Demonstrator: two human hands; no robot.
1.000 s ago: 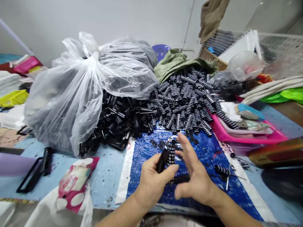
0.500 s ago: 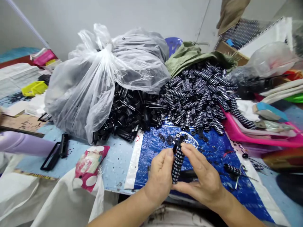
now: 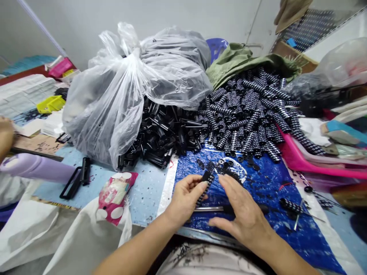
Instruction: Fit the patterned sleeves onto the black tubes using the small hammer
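Note:
My left hand [image 3: 186, 196] is closed around a black cylinder with white printed characters [image 3: 208, 182], tilted with its plain black top end up. Apart from it, my right hand [image 3: 243, 210] is open, thumb and fingers spread, with nothing between them. Beneath the hands lies a metal rod with a black handle [image 3: 210, 209], partly hidden by my right hand. Several small black discs and washers [image 3: 226, 163] lie scattered on the blue plastic sheet [image 3: 183, 168] just beyond. Farther back is a heap of similar patterned cylinders [image 3: 243, 114].
Black plastic parts [image 3: 163, 133] are piled beside a large knotted clear bag [image 3: 114, 99]. A pink tray [image 3: 298, 160] stands right, a purple bottle [image 3: 37, 168] and a pink dotted packet [image 3: 116, 196] left. Another person's hand [image 3: 5, 133] shows at the left edge.
My right hand has come off the cylinder, and its fingers have opened. The cylinder is now in my left hand alone, tilted more to the right. The view has shifted slightly left.

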